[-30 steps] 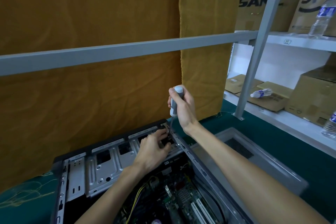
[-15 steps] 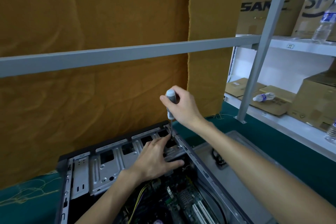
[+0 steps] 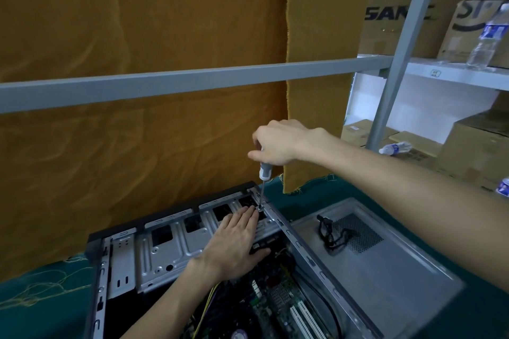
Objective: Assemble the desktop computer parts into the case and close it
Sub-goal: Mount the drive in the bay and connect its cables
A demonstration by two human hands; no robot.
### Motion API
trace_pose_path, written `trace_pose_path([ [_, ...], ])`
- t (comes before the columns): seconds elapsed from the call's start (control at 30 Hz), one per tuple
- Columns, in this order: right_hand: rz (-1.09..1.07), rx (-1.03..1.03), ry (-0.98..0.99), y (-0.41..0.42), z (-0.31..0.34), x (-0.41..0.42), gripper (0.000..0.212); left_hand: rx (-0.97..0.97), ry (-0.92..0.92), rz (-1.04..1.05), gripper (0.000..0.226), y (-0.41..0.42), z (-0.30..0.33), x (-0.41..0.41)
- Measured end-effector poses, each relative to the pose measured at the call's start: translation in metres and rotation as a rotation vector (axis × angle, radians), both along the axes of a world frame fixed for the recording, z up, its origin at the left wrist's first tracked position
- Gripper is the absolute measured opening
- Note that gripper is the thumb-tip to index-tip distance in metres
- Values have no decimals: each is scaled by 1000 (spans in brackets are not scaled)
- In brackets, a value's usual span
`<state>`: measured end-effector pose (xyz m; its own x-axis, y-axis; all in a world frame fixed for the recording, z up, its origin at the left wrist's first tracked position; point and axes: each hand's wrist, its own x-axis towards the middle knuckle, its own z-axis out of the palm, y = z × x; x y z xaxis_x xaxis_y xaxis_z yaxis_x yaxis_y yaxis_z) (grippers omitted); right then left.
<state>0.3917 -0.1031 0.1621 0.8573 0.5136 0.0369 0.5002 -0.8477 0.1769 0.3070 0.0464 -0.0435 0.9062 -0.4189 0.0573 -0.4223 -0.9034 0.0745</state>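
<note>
The screwdriver (image 3: 265,171) is gripped from above by the right hand (image 3: 281,143), upright, its tip apparently seated at the drive cage (image 3: 176,242), where the left hand (image 3: 234,245) is pressed flat with fingers extended.

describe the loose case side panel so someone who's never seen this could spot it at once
Find the open computer case on the green table. The side panel lies flat on its right, touching it. It alone is a plain grey sheet with a mesh vent and a black cable on top.

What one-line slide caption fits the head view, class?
Right hand drives a screwdriver down at the open computer case corner while the flat left hand steadies the metal drive bracket.
</note>
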Motion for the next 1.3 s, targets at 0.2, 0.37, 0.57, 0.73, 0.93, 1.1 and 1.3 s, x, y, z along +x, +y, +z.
trace_pose_path([
  [0.2,28,15,48,10,5,-4,27,20,-3,-4,93,-1,3,-2],
  [0.37,0,133,368,6,15,2,40,42,-9,-10,91,-1,3,-4],
  [0.57,17,127,302,3,10,9,39,54,0,-14,90,-1,3,-4],
  [0.73,14,70,212,0,8,12,35,53,-5,-14,89,-2,5,-4],
  [0.93,47,113,244,1,10,7,34,37,-13,-10,90,-1,5,-4],
  [1.1,69,100,300,4,11,4,27,30,-2,-6,90,-1,5,-5],
  [1.3,11,76,371,5,16,3,30,31,2,-8,90,-2,7,-6],
])
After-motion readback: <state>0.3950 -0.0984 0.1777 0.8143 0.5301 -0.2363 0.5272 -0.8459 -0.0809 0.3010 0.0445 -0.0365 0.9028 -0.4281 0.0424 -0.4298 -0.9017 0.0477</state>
